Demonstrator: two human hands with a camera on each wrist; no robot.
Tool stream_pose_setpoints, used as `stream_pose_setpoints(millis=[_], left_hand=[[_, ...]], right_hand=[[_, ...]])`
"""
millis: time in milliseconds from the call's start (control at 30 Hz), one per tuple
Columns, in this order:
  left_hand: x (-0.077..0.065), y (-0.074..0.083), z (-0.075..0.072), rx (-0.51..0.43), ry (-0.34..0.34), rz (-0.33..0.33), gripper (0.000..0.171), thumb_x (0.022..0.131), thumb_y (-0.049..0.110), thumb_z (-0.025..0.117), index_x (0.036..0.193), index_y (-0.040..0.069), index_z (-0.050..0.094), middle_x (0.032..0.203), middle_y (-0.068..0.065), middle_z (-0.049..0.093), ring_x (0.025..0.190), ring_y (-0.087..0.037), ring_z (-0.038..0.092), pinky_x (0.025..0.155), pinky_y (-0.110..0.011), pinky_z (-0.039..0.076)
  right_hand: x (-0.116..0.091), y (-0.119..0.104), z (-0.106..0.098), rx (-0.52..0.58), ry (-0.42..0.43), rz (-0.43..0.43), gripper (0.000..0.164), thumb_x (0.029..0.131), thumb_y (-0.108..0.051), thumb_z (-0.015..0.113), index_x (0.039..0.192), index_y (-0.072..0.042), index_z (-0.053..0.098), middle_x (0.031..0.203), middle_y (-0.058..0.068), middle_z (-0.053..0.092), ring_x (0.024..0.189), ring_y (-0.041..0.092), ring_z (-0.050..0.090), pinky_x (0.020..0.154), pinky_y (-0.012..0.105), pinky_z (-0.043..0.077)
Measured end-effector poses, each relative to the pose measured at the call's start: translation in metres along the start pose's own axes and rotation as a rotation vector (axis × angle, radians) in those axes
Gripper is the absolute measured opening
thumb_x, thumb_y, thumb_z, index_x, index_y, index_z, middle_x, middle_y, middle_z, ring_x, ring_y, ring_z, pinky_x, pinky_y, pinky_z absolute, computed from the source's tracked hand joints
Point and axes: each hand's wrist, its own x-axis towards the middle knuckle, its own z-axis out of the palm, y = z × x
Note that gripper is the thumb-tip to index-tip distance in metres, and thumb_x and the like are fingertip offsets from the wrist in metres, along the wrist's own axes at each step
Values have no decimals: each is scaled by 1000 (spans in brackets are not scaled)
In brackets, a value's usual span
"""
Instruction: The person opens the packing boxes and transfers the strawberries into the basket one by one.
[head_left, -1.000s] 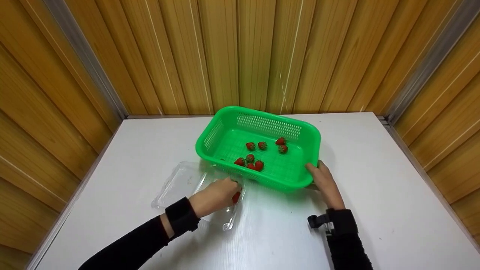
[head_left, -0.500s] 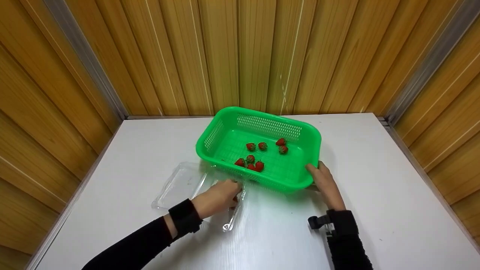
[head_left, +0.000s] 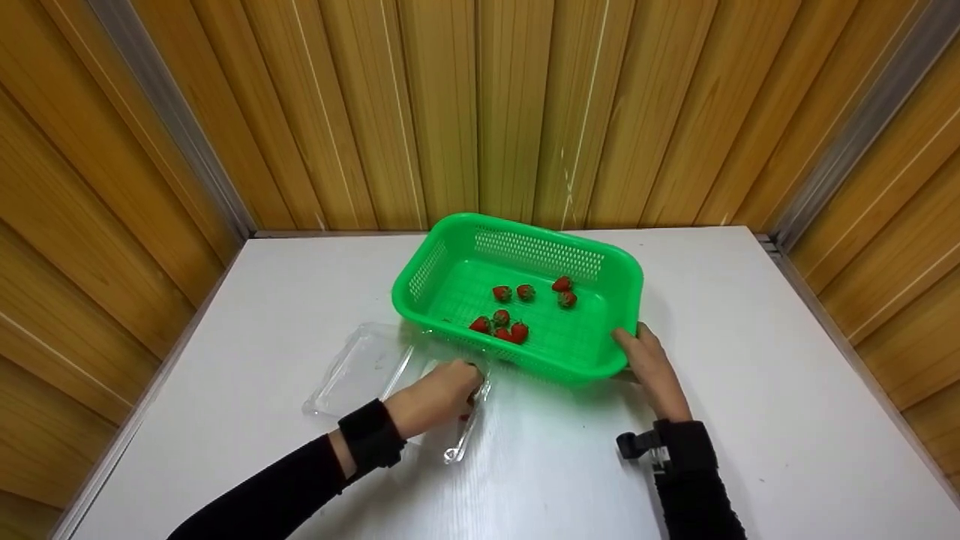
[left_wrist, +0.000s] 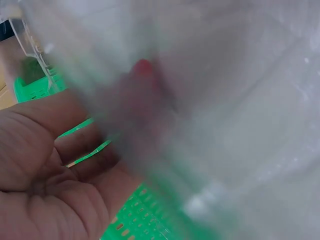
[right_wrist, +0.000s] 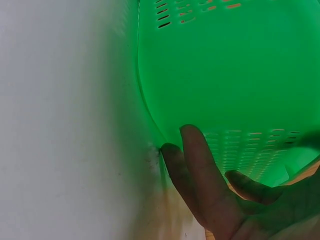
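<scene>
In the head view my left hand [head_left: 442, 388] reaches into a clear plastic clamshell box [head_left: 360, 367], fingers curled and pointing down. Bits of red strawberry show just under the fingers; the rest is hidden. The left wrist view looks through blurred clear plastic, with a red strawberry [left_wrist: 144, 67] at the fingertips. My right hand [head_left: 654, 367] grips the near right corner of a green plastic basket [head_left: 636, 300], thumb over the rim. From the right wrist view, its fingers [right_wrist: 197, 155] lie against the outer wall. Several strawberries [head_left: 519, 332] lie on the basket's floor.
The basket stands on a white table [head_left: 555, 472], its near side close over the box's far edge. Wood-patterned panels [head_left: 510, 112] wall off the back and both sides, joined by grey metal corner posts [head_left: 172, 120].
My left fingers have closed in around the strawberry in the box, which shows less red than before. The right hand and basket have hardly moved.
</scene>
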Motion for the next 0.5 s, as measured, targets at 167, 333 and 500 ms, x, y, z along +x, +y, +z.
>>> stream_pose_setpoints(millis=[167,333,500], left_hand=[[-1,0,-2,19,-22,-32,21,71,-22,64,79,-3,64,64,7,43,58,-7,40,51,-18,34],[-1,1,-4,73,-42,-57,25,70,-22,67,80,0,65,63,8,41,57,-6,38,49,-18,32],[-3,2,-9,33,-56,-62,26,71,-25,62,77,1,60,64,9,35,57,-5,34,49,-18,29]], right_hand=[[0,1,0,-11,-4,5,54,103,-29,45,145,4,37,126,23,56,99,24,62,77,32,54],[0,1,0,-8,6,-3,52,103,-29,45,143,4,38,124,22,57,96,23,62,77,31,54],[0,1,0,6,5,-8,54,103,-31,44,143,3,38,125,22,56,96,22,62,77,31,54]])
